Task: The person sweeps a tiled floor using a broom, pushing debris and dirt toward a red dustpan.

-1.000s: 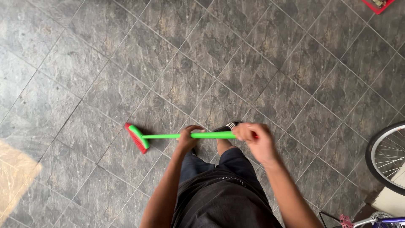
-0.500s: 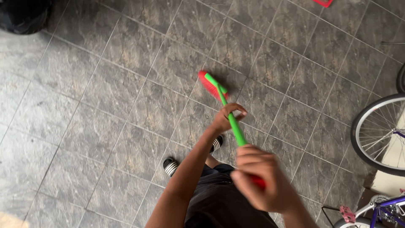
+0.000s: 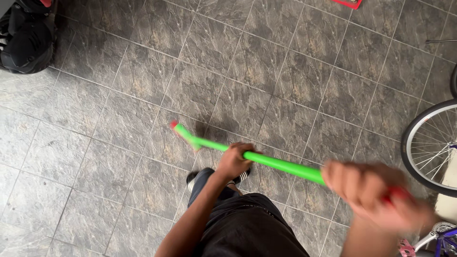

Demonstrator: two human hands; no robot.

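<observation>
I hold a broom with a bright green handle (image 3: 281, 164) and a green head with red bristles (image 3: 183, 134) that rests on the grey tiled floor (image 3: 119, 123). My left hand (image 3: 234, 161) is closed around the middle of the handle. My right hand (image 3: 369, 192), blurred and close to the camera, grips the upper end near a red tip. The handle slants from lower right down to the head at centre left. My sandalled feet (image 3: 197, 177) stand just below the broom head.
A bicycle wheel (image 3: 431, 147) stands at the right edge, with a purple bike frame and a pink pedal (image 3: 407, 247) at the bottom right. A black bag (image 3: 26, 40) lies at the top left. A red tray corner (image 3: 347, 4) shows at the top.
The broom head has swept from ahead of me back toward my feet and to the left. My right hand has swung out to the right and lower. The view shifted slightly left.
</observation>
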